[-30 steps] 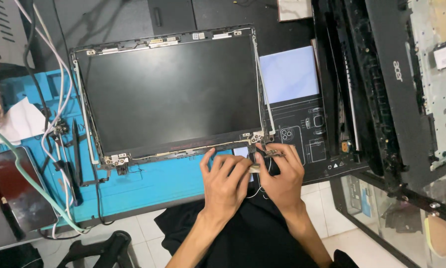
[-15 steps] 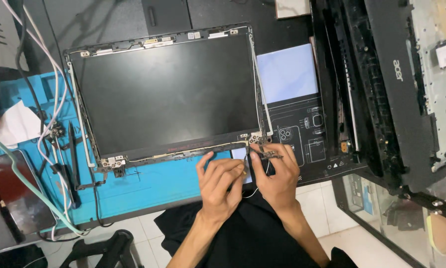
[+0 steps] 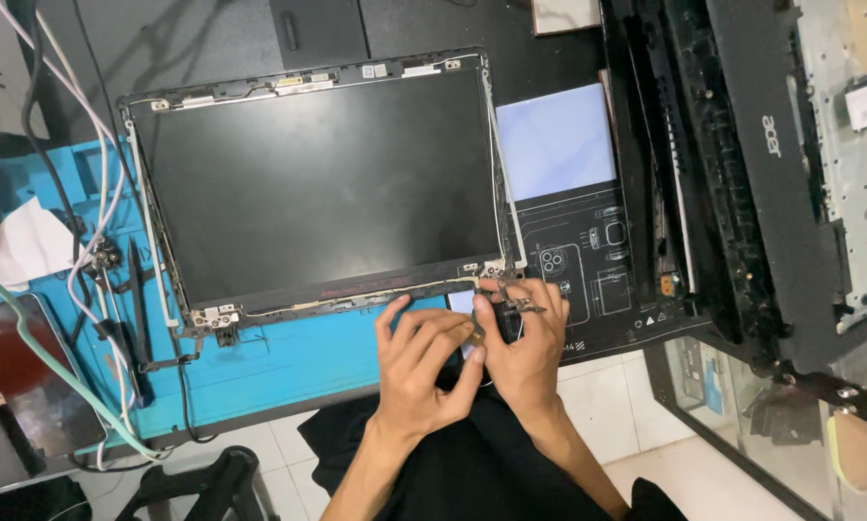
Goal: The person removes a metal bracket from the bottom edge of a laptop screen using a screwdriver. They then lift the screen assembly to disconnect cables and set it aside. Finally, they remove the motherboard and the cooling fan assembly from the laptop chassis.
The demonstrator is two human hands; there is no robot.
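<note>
A bare laptop screen panel (image 3: 322, 183) lies face up in its lid on a blue work mat (image 3: 289, 352). My right hand (image 3: 522, 347) sits at the panel's lower right corner, pinching a small metal hinge bracket (image 3: 520, 307). My left hand (image 3: 424, 371) is pressed against it from the left, its fingertips on a small brownish part (image 3: 475, 335) between both hands. A thin cable runs along the panel's bottom edge toward the hinge. What the fingers cover is hidden.
A black mat with printed diagrams (image 3: 588, 251) lies right of the panel. Black laptop casings (image 3: 742, 164) lean at the far right. White and grey cables (image 3: 86, 241), tweezers and tools lie at left, near a dark phone (image 3: 23, 386). A glass cabinet (image 3: 771, 405) stands lower right.
Both hands have stayed at the lower right hinge. My left hand's fingers have closed in toward my right hand and onto the small part.
</note>
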